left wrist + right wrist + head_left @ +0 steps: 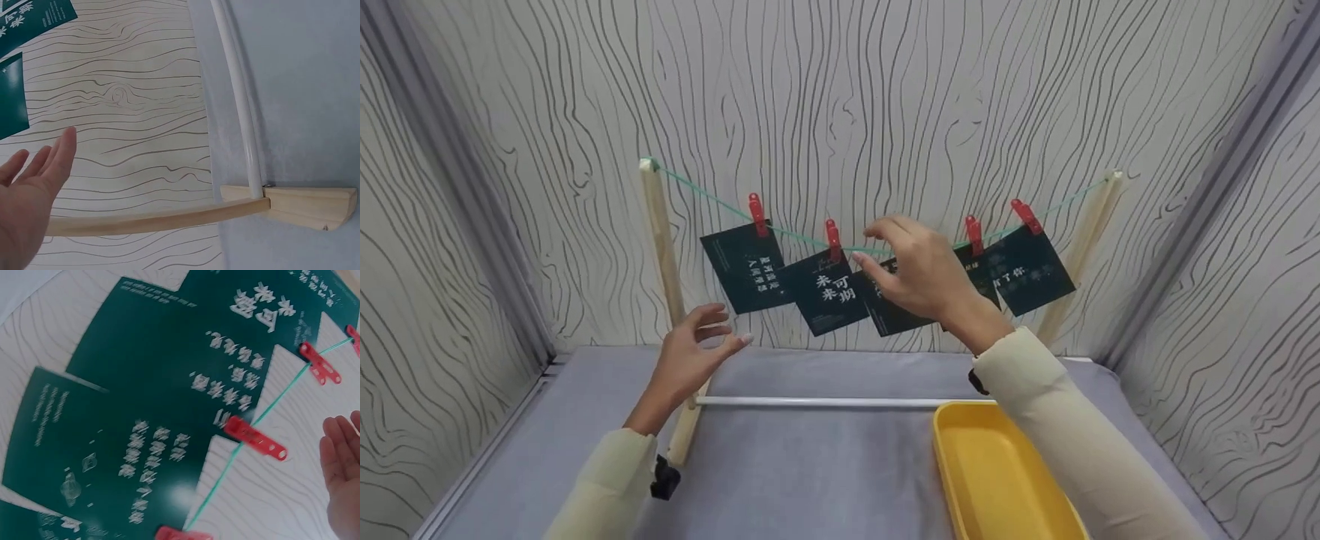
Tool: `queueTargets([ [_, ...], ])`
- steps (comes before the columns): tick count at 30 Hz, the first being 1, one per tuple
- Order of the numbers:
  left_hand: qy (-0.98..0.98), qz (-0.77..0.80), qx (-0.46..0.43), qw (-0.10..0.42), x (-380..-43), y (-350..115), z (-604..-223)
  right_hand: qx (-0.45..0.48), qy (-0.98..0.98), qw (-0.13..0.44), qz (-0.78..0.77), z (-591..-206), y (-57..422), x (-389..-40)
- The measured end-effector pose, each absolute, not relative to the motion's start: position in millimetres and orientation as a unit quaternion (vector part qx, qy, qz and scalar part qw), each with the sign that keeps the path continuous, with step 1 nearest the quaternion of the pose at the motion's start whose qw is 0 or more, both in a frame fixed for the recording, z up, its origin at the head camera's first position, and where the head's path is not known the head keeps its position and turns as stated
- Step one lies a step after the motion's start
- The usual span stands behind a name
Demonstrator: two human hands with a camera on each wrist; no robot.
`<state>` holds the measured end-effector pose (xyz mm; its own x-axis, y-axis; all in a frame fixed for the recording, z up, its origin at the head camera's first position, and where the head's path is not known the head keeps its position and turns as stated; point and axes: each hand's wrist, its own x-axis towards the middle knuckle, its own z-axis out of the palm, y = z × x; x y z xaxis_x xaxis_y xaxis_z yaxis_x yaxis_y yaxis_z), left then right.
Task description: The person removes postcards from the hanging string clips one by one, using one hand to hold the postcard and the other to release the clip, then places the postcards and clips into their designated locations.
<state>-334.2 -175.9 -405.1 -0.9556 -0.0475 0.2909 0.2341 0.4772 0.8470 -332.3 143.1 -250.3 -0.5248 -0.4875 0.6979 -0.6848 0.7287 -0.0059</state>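
Several dark green cards with white lettering hang from a green string (701, 191), held by red clothespins (832, 238). My right hand (919, 262) is in front of the middle card (896, 321) in the head view, its fingers loosely bent. In the right wrist view that hand (344, 478) is apart from the middle card's clothespin (256, 437), with nothing in its fingers. My left hand (694, 352) is raised below the leftmost card (746, 270), fingers spread and holding nothing. The left wrist view shows its fingers (62, 160) apart from the cards.
The string runs between a left wooden post (660, 240) and a right wooden post (1084, 247). A white rod (825, 403) crosses low between them. A yellow tray (997, 472) sits on the grey cloth (810, 472) at the right, beneath my right forearm. A wood-grain-patterned wall (847, 90) stands behind.
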Motion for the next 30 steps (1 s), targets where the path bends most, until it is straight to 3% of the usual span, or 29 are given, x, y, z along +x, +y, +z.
queueTargets([
  [8, -0.827, -0.537, -0.072, 0.152, -343.5, -165.2, -392.0, 0.344, -0.877, 0.303, 0.141, -234.2, 121.4, -324.4],
  [20, -0.775, -0.613, -0.073, 0.135, -355.0, -153.0, -388.8, 0.355, -0.885, 0.275, 0.120, -212.6, 91.2, -326.4],
  [30, -0.716, -0.677, -0.070, 0.153, -357.2, -151.4, -388.0, 0.361, -0.889, 0.259, 0.110, -201.0, 72.6, -340.0],
])
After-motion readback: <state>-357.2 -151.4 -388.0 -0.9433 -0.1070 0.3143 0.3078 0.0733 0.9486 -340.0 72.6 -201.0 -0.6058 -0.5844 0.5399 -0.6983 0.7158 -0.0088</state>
